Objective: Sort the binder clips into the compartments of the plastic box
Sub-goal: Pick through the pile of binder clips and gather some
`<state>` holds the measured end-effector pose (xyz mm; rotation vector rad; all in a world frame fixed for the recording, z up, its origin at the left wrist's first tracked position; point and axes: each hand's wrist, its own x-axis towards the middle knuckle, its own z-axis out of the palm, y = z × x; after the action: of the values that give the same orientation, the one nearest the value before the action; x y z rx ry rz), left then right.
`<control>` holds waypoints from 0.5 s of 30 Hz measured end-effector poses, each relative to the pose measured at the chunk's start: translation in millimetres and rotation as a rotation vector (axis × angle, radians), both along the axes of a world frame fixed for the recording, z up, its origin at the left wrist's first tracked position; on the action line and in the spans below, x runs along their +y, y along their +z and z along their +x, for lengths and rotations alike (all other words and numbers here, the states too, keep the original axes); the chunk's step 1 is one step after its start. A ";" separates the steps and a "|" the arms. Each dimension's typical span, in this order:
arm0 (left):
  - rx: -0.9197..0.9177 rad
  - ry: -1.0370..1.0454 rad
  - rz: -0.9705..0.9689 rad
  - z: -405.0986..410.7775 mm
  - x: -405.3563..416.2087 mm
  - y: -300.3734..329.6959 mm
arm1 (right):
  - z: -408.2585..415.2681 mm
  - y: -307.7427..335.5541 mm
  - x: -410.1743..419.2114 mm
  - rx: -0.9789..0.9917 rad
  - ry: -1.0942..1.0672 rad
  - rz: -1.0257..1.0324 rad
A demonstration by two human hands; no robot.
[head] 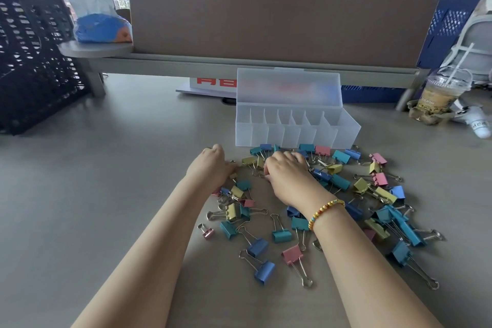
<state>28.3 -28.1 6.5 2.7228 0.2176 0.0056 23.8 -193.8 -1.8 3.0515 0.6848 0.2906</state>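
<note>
Multicoloured binder clips (314,202) are being shown strewn over the counter (106,181), in a loose heap spreading from just in front of the plastic box (296,129) toward the near edge. Teal, blue, yellow and pink clips are being seen among them, in several sizes, with their wire handles pointing every way. The box is being displayed toward the far edge, its frosted lid (288,86) standing open and upright behind it; its compartments, divided by thin walls, are being seen through the translucent front, and no clip can be made out inside them.

The left hand (213,165) is being held at the far left fringe of the heap, knuckles up and fingers curled downward against the counter; whether anything is being pinched beneath them cannot be told. The right hand (286,168) is being laid over the far middle of the heap, its fingers bent down among the clips near a yellow clip (249,160); whether one is being grasped cannot be told either. A beaded bracelet (324,212) is being worn on the right wrist.

A brown divider panel (279,16) is being seen along the far edge. A black mesh basket (34,61) is being shown at the far left corner, beside a blue packet (102,28) resting on a small raised shelf (95,49). An iced drink cup (442,93) with a straw is being shown at the far right.
</note>
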 end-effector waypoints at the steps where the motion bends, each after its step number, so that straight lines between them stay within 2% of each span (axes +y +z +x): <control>1: -0.009 -0.019 0.023 1.3 0.6 -0.1 | 0.0 0.9 0.3 0.002 0.008 0.018; 7: -0.061 -0.081 0.099 6.9 3.6 -4.2 | 1.8 -1.7 -2.5 -0.031 0.012 0.011; 9: -0.057 -0.102 0.119 8.7 6.0 -6.3 | 2.9 -1.6 -2.5 -0.035 0.023 0.076; 11: -0.060 -0.131 0.141 10.0 7.0 -7.9 | 1.1 5.3 -0.5 0.025 -0.001 0.289; 15: -0.154 -0.078 0.006 7.0 4.7 -7.8 | -2.5 25.4 0.7 0.299 -0.128 1.010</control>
<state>35.2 -23.4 -1.3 2.7186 0.0670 0.1929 21.3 -193.1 23.6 4.1468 0.4052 0.2216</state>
